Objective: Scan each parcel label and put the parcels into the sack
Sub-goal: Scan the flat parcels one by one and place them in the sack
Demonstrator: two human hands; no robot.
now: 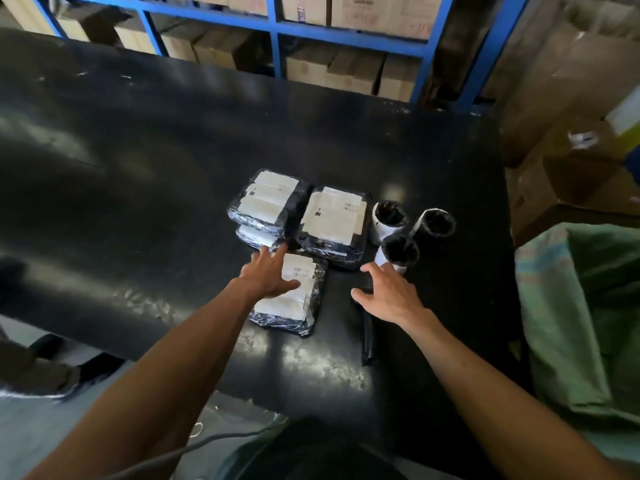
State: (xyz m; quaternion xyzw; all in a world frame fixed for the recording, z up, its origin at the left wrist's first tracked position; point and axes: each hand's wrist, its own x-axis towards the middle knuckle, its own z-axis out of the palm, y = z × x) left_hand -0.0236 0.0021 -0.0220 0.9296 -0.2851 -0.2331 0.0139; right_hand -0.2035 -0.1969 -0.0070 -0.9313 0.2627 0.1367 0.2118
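Observation:
Several flat parcels in dark plastic with white labels lie on the black table (138, 188). The nearest parcel (298, 306) has my left hand (266, 275) resting flat on its label, fingers straight. Behind it sit a two-high stack of parcels (265, 202) and a single parcel (334, 220). Three upright rolled parcels (398, 233) with white labels stand to the right. My right hand (388, 292) hovers with fingers spread just in front of them, holding nothing. The green woven sack (588, 323) hangs open at the table's right edge.
A dark elongated object (367, 337) lies on the table under my right wrist. Blue shelving (277, 46) with cardboard boxes stands behind the table. More cartons (571, 116) pile up at the right. A person's foot (52, 372) shows at the lower left.

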